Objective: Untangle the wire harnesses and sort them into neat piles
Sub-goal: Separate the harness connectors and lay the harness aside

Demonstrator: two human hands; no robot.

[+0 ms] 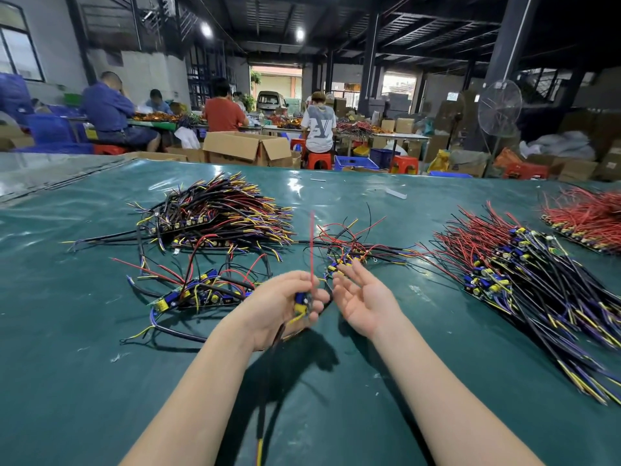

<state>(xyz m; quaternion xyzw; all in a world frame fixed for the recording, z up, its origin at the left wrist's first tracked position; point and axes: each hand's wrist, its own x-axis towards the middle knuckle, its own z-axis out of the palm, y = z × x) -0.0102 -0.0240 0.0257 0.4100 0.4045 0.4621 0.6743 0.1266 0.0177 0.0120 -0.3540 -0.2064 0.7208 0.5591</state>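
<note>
Head view: low in mid-frame the left hand (274, 309) curls its fingers round one wire harness with blue and yellow parts (300, 306), red lead standing up, black cable hanging toward the bottom edge; just right of it the right hand (364, 301) lies palm up, fingers relaxed, grasping nothing. On the glossy teal table cover (100, 381) a loose tangle of red and black wires (349, 247) sits just beyond the hands; a big black-and-yellow wire pile (218, 213) lies upper left, a small heap of harnesses (198, 292) centre left, a long red-and-black wire pile (524, 280) right, a red wire pile (588, 216) at far right.
</note>
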